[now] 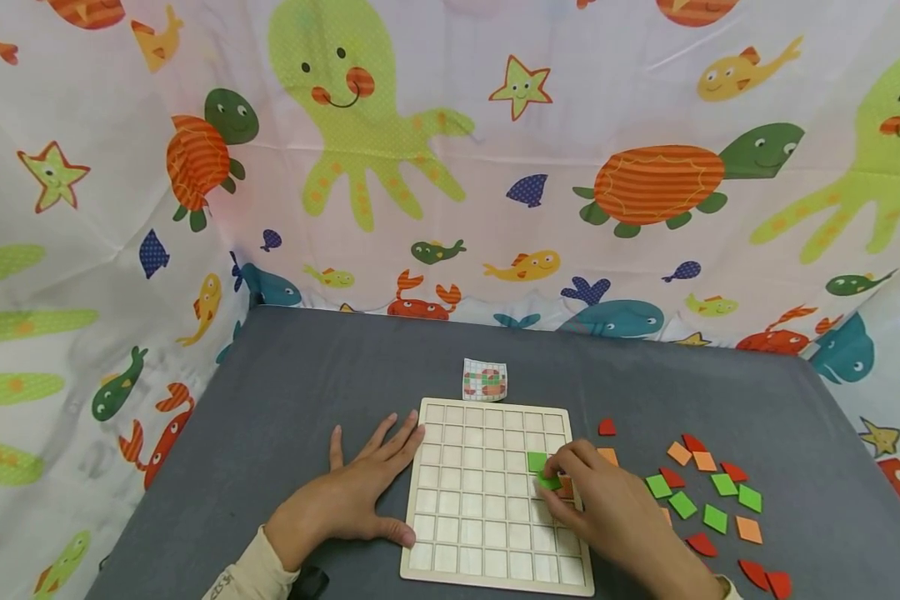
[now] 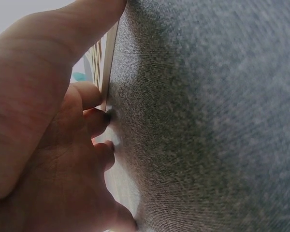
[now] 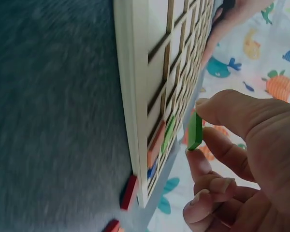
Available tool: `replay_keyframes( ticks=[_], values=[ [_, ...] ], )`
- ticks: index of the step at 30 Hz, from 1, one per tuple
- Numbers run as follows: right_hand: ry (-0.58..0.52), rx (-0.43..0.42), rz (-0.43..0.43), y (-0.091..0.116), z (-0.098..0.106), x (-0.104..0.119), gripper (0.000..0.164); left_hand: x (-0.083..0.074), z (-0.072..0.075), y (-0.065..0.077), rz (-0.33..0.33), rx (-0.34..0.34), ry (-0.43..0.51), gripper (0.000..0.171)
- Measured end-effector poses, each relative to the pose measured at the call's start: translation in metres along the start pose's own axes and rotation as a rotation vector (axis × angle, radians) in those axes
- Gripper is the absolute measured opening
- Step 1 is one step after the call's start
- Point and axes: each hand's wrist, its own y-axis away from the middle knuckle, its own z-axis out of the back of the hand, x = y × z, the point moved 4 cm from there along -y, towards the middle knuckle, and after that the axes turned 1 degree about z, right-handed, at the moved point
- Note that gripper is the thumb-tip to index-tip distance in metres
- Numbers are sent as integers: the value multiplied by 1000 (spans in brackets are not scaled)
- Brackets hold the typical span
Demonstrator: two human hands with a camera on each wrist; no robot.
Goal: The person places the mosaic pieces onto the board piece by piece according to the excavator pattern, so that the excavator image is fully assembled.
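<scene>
A light wooden board [image 1: 487,500] with a grid of square cells lies on the table. My left hand [image 1: 352,492], fingers spread, rests at the board's left edge with thumb and fingertips against it. My right hand [image 1: 607,504] pinches a green square tile [image 3: 195,130] between thumb and fingertips, held over the right part of the board. Just behind it a green tile [image 1: 537,461] sits in a cell. An orange tile [image 1: 566,488] lies in the board near the right edge, partly covered by the right fingers.
Right of the board lie several loose pieces: green squares [image 1: 715,518], orange squares [image 1: 748,530] and red quarter-rounds [image 1: 701,545]. A small printed pattern card [image 1: 484,380] lies behind the board. Beyond the grey table [image 1: 330,358] hangs a curtain [image 1: 480,217] with sea animals.
</scene>
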Motion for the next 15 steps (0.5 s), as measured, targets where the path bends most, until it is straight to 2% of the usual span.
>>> replay_keyframes(
  ticks=[5, 15],
  values=[
    [2, 69, -26, -3, -9, 4, 25, 0, 0, 0, -9, 2, 11, 131],
    [72, 74, -44, -6, -12, 6, 29, 0, 0, 1, -21, -15, 4, 131]
  ],
)
